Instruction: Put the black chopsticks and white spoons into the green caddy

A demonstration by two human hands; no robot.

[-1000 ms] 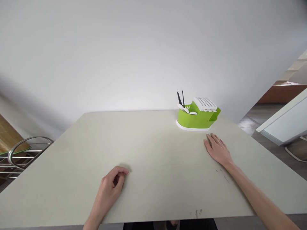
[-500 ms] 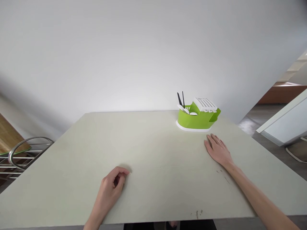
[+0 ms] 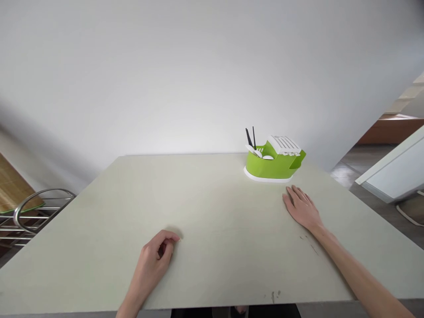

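Observation:
At the back right of the table stands a green utensil holder (image 3: 270, 168) with a white base and a slotted white top. White spoons (image 3: 259, 153) and black chopsticks (image 3: 248, 137) rest in its left compartment. My right hand (image 3: 302, 209) lies flat on the table just in front of the holder, apart from it, fingers stretched out and holding nothing. My left hand (image 3: 158, 251) rests on its side at the front left, fingers curled toward the thumb. No object shows in its curl, and it is far from the holder.
The pale table (image 3: 205, 198) backs onto a white wall (image 3: 185, 88). Dark marks (image 3: 273, 296) spot its front edge. On the left, a metal rack (image 3: 36, 216) holds a wooden board (image 3: 16, 190). A white panel (image 3: 394, 168) stands beyond the right side.

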